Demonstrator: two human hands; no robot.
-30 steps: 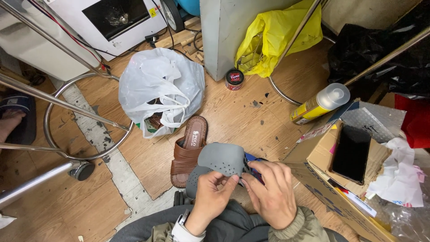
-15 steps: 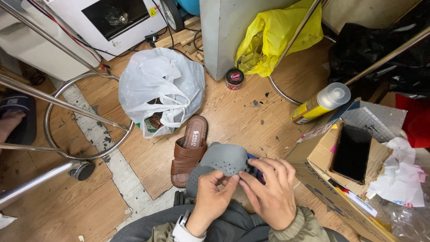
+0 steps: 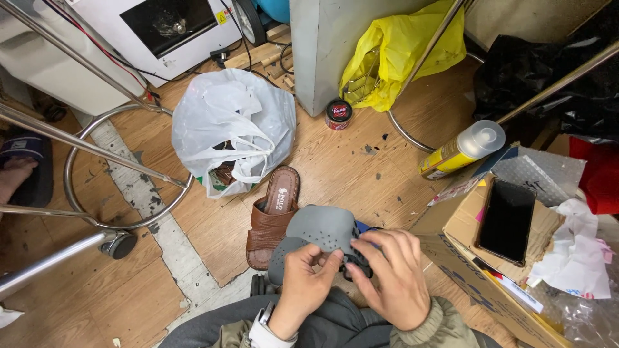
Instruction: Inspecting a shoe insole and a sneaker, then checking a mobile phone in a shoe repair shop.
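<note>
My left hand point(image 3: 308, 277) and right hand point(image 3: 391, 280) both grip the grey perforated clog point(image 3: 320, 235), which rests on my lap; the fingertips of each hand pinch its near edge, with the right fingers curled over its right side. A brown sandal point(image 3: 273, 216) lies on the wooden floor point(image 3: 361, 177) just left of the hands. A cardboard box point(image 3: 471, 258) carrying a black phone point(image 3: 507, 219) stands just right of them.

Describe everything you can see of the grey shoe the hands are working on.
The grey shoe is a clog-style piece in matte, foam-like material, its rounded upper dotted with small holes. It sits over the person's lap, toe end towards the brown sandal on the wooden floor. The left hand pinches its near edge; the right hand covers its right side, where a bit of blue shows. Its sole is hidden.
</note>
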